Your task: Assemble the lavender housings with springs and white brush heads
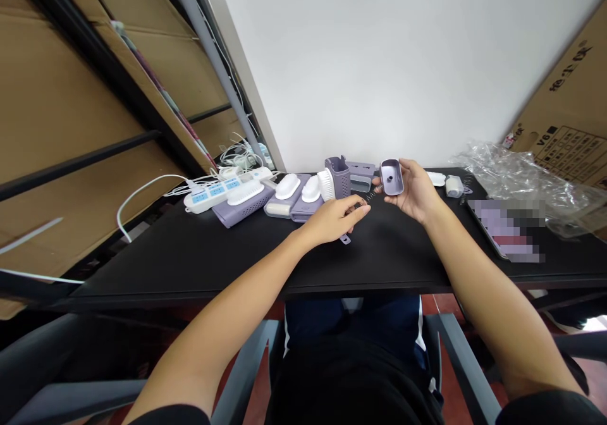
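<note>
Two bare hands are working above a black tabletop (pixel 379 254), and both are occupied. The right hand (pixel 412 191) is turned palm-up with the fingers curled, gripping a lilac plastic shell (pixel 391 177) upright between thumb and fingers; the shell shows a white inner face with a central hole. The left hand (pixel 332 219) is turned palm-down with the fingers drawn together toward a small coiled metal spring (pixel 374 191), which spans the gap between the hands. One end of the spring lies at the left fingertips (pixel 361 207), but whether they pinch it cannot be determined. Its other end is just beside the shell. Directly below the left hand, a small lilac clip (pixel 345 240) lies on the tabletop. Beyond the left hand stand a lilac slotted caddy (pixel 337 175) and a white-bristled brush (pixel 326 184), touching each other. Farther left of that hand are white-backed brushes on lilac trays (pixel 288 196) and a white power strip with blue sockets (pixel 213 192), trailing white cables (pixel 142 200). Beyond the right hand sit a small white cylinder (pixel 454 186), crumpled clear plastic film (pixel 516 175), a tablet with a blurred screen (pixel 505 229) and a printed cardboard box (pixel 569 140).
</note>
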Action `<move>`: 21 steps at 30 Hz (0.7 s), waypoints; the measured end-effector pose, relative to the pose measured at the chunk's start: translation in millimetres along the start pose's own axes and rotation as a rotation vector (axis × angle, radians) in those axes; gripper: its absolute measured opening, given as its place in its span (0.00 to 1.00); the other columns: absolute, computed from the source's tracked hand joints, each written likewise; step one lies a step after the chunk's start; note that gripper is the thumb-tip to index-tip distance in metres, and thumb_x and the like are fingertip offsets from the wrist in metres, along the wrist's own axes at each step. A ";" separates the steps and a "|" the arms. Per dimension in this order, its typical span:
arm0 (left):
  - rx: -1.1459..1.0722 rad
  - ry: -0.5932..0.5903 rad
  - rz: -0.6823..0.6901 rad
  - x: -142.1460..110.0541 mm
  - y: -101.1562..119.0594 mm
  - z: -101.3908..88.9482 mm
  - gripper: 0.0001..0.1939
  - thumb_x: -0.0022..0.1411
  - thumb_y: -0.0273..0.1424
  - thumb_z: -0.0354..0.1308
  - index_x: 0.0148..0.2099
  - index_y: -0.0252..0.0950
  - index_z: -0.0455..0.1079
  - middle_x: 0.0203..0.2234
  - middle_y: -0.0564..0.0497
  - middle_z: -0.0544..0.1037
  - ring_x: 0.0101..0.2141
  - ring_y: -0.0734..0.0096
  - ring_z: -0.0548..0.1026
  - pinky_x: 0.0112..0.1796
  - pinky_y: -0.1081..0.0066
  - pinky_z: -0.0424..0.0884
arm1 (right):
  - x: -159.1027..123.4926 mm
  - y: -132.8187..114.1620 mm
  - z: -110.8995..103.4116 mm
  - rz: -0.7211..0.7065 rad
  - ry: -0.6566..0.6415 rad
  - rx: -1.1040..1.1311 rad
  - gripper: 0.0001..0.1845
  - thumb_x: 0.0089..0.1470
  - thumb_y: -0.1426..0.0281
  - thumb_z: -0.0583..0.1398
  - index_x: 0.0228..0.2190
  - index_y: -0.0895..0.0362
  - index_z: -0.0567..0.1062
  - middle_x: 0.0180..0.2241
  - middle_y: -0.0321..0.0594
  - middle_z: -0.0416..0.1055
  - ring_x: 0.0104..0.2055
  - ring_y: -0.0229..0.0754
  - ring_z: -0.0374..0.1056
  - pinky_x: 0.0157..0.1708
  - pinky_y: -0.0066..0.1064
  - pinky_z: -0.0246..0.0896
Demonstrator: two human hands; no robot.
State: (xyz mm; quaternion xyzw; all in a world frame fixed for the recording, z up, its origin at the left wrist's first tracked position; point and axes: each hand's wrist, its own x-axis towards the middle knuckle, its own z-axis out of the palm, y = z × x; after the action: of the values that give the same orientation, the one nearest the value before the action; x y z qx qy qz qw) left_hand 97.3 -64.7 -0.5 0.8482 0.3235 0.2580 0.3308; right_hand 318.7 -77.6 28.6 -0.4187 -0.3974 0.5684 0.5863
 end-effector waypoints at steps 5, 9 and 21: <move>0.010 -0.004 -0.016 -0.6 2.1 -0.5 0.23 0.72 0.53 0.50 0.48 0.40 0.75 0.18 0.57 0.74 0.22 0.70 0.72 0.28 0.71 0.66 | -1.1 6.7 4.7 -0.076 0.050 -0.129 0.13 0.64 0.58 0.57 0.38 0.54 0.74 0.32 0.40 0.77 0.29 0.40 0.72 0.20 0.26 0.64; 0.026 -0.016 -0.042 -0.7 4.5 -1.1 0.23 0.72 0.52 0.49 0.47 0.40 0.74 0.18 0.57 0.74 0.22 0.70 0.73 0.30 0.72 0.67 | -6.0 9.7 8.4 -0.090 -0.025 -0.224 0.14 0.65 0.57 0.59 0.40 0.53 0.77 0.35 0.39 0.76 0.31 0.38 0.71 0.22 0.25 0.62; 0.056 -0.023 -0.080 -0.3 5.1 -2.4 0.22 0.72 0.52 0.49 0.43 0.40 0.73 0.17 0.57 0.74 0.22 0.71 0.73 0.30 0.72 0.66 | -8.8 9.5 11.3 -0.132 -0.051 -0.305 0.16 0.65 0.55 0.58 0.44 0.53 0.78 0.40 0.40 0.75 0.33 0.39 0.71 0.23 0.26 0.60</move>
State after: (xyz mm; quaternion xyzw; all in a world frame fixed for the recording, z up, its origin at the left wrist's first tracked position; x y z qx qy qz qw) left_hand 97.5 -66.9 4.8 0.8464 0.3605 0.2256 0.3205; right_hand 304.5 -86.0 23.5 -0.4612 -0.5205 0.4724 0.5415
